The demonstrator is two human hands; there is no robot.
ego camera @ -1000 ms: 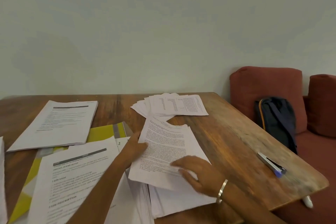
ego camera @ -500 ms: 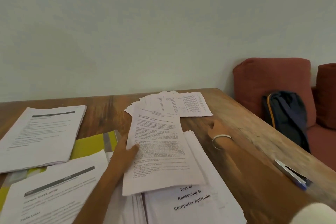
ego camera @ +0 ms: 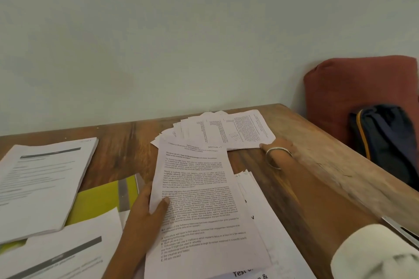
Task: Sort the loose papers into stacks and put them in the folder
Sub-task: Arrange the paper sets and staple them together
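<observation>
White printed sheet (ego camera: 199, 199), dense black text, "SECTION - 1" handwritten near top edge: held at its left margin by left hand (ego camera: 147, 213), thumb on top, fingers underneath, i.e. a pinch. Sheet lies over near pile of loose papers (ego camera: 256, 208), far end overlapping the fanned stack.

Item: fanned stack (ego camera: 224, 130), far-centre of wooden table (ego camera: 317, 154). Approx. a dozen sheets splayed like cards, small print, edges uneven. Right hand (ego camera: 275, 146), bangle at wrist, reaches to its near right corner; fingers hidden under/behind the paper, so can't tell whether spread or pinching.

Step in hand (judged): sorting phase, mid-way. Held sheet appears bound for fanned stack, w/ right hand steadying or gathering that stack. Nothing in folder yet.

Next move calls for: lay sheet on stack, square the fan by tapping the edges together; thin paper slides easily, so light pressure.

Other task items: yellow-green folder (ego camera: 102, 199), left-centre, mostly buried under two stapled docs w/ grey header bars, one at far left (ego camera: 43, 179), one near left (ego camera: 59, 247). Must be uncovered before filing.

Misc.: red cushion (ego camera: 353, 88) and dark bag (ego camera: 385, 138) at right, off table.
</observation>
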